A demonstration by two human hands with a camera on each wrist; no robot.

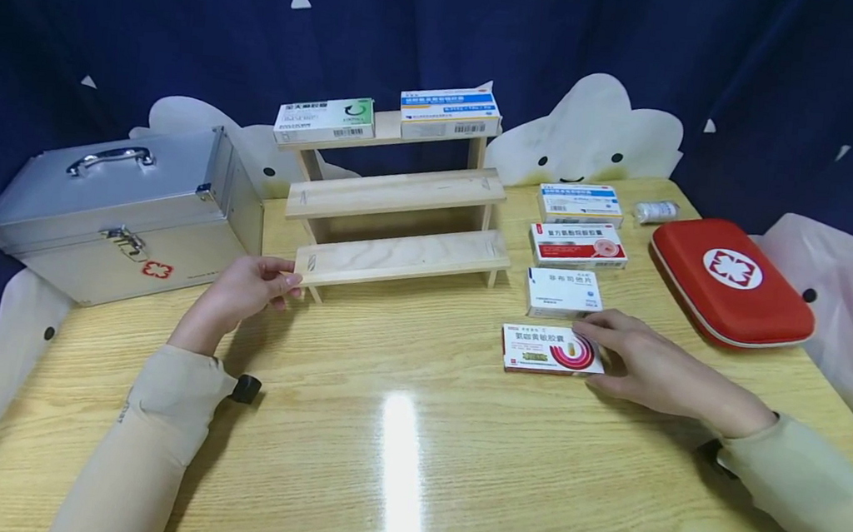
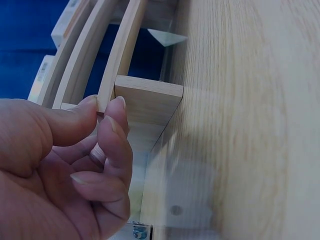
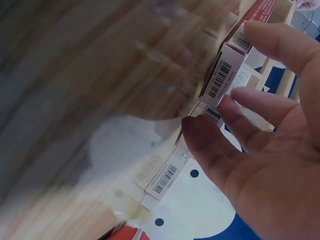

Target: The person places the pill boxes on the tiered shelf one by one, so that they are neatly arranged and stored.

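My left hand [image 1: 247, 289] pinches the left end of the bottom step of a three-tier wooden stand [image 1: 405, 256], thumb and index finger at its corner in the left wrist view. At the right, my right hand [image 1: 644, 362] reaches around the right end of a white medicine box with pink-red rings [image 1: 540, 350], which lies flat on the table. Its fingertips are at the box's corners, thumb and fingers spread apart in the right wrist view. Just behind that box is a white medicine box [image 1: 563, 292], then a red-and-white one [image 1: 578, 246] and a blue-and-white one [image 1: 580, 201].
On the stand's top tier sit a green-and-white box [image 1: 325, 120] and a blue-and-white box [image 1: 449, 113]. A silver first-aid case [image 1: 130, 209] stands at left. A red zip case [image 1: 733, 282] and a small wrapped roll [image 1: 656, 211] lie at right. A dark blue curtain [image 1: 385, 29] hangs behind.
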